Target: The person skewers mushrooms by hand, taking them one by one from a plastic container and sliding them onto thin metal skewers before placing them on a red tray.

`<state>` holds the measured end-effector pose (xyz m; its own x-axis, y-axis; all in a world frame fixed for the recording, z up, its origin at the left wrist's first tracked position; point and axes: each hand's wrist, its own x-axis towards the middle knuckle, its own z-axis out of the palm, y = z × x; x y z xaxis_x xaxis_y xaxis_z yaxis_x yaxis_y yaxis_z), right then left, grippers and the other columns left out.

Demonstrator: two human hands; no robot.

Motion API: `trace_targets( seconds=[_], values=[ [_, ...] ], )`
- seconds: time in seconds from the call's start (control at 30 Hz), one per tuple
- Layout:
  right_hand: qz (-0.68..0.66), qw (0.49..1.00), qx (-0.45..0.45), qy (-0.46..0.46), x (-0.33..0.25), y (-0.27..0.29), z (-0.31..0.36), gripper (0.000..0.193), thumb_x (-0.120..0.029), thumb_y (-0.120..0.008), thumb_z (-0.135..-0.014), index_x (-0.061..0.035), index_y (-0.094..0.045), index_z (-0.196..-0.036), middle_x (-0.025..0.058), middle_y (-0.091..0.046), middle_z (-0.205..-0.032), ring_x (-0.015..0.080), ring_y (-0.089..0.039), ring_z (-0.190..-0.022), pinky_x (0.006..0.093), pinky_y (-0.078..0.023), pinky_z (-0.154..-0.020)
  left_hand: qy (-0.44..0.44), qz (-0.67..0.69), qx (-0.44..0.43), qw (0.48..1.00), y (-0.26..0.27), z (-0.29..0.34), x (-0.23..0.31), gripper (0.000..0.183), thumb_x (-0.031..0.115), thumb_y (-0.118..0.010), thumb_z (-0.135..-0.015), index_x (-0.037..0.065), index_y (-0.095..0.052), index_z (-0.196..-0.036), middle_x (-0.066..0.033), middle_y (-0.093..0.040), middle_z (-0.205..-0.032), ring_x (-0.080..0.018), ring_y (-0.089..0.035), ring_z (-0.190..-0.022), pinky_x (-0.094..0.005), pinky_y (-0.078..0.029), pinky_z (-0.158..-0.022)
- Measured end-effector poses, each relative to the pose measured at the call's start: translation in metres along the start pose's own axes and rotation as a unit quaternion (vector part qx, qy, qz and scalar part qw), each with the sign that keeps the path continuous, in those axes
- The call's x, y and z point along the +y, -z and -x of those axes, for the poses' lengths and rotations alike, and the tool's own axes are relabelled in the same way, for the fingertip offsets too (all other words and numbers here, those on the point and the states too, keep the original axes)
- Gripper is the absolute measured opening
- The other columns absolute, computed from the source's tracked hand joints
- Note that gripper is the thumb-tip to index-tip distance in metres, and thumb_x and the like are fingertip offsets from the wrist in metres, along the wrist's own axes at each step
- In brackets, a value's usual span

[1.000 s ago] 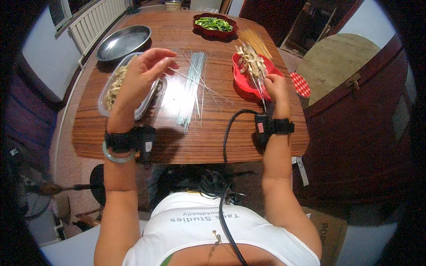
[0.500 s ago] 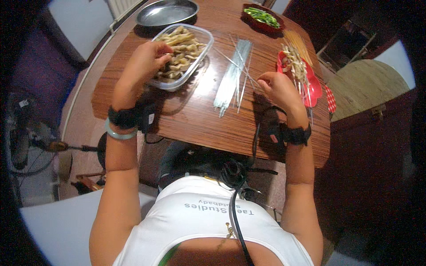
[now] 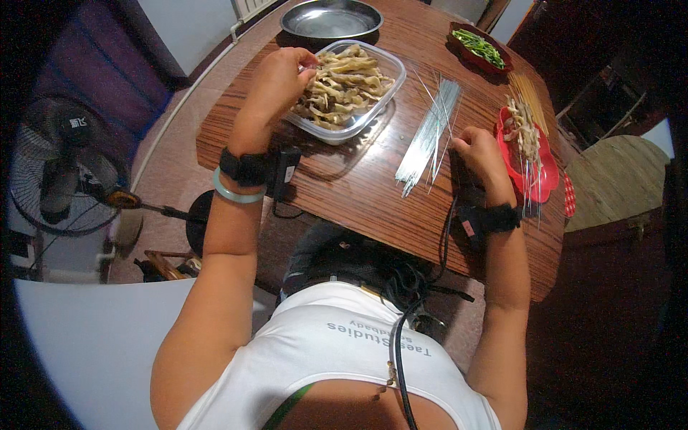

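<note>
Evidently both hands are at work over the bench (image 3: 351, 179). The left hand (image 3: 283, 77) is at the near-left side of a clear tub (image 3: 390, 92), fingertips bent in at the mushrooms (image 3: 347, 82); its back faces the camera, so I cannot tell whether a piece is pinched. The right hand (image 3: 481, 154) is curled, thumb and forefinger close together beside the metal skewers (image 3: 430, 136); one thin skewer runs toward these fingertips, but the grip is too fine to make out. The tub stands on the left part of the bench, the skewers between the hands, bundled with a few loose ones crossing, their ends lost in glare. Just right of the right hand, loaded skewers (image 3: 527, 136) lie in a red dish (image 3: 547, 175), covering much of its inside. Beyond it are bamboo sticks (image 3: 529, 100), partly hidden by the load, and greens (image 3: 476, 47) in a dark bowl; a steel basin (image 3: 330, 20) is behind the tub. A dotted red-and-white thing (image 3: 570, 195) is mostly hidden past the bench edge. Labels on the wrist units are too small to read. Grey lettering on the white shirt (image 3: 315, 362) appears upside down, partly crossed by a black cable (image 3: 398, 344). The fan (image 3: 63, 168) carries a blurred pale mark.
</note>
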<state>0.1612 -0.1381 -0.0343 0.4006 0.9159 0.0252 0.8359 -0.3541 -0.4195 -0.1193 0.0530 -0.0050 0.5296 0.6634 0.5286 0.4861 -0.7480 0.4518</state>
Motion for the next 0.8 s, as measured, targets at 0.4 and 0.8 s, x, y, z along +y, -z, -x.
trace_targets(
  seconds=[0.4, 0.8],
  values=[
    [-0.352, 0.928, 0.047, 0.113, 0.012, -0.013, 0.026, 0.012, -0.008, -0.052, -0.071, -0.0004, -0.049, -0.081, 0.0024, -0.051, -0.065, 0.0104, -0.049, -0.059, 0.0234, -0.041, -0.055, 0.037, -0.007, -0.284, 0.958, -0.008, -0.059, 0.014, 0.014, 0.000, -0.052, -0.075, -0.001, -0.057, -0.089, -0.0075, -0.058, -0.081, -0.0123, -0.053, -0.072, -0.0248, -0.043, -0.062],
    [-0.441, 0.893, 0.029, 0.087, 0.005, -0.002, 0.031, 0.010, -0.007, -0.049, -0.073, -0.0015, -0.048, -0.081, 0.0006, -0.049, -0.065, 0.0078, -0.047, -0.058, 0.0210, -0.039, -0.052, -0.086, -0.136, -0.272, 0.949, -0.027, -0.067, 0.036, 0.012, 0.011, -0.059, -0.066, 0.002, -0.059, -0.074, -0.0167, -0.058, -0.072, -0.0305, -0.057, -0.069, -0.0358, -0.044, -0.059]
  ],
)
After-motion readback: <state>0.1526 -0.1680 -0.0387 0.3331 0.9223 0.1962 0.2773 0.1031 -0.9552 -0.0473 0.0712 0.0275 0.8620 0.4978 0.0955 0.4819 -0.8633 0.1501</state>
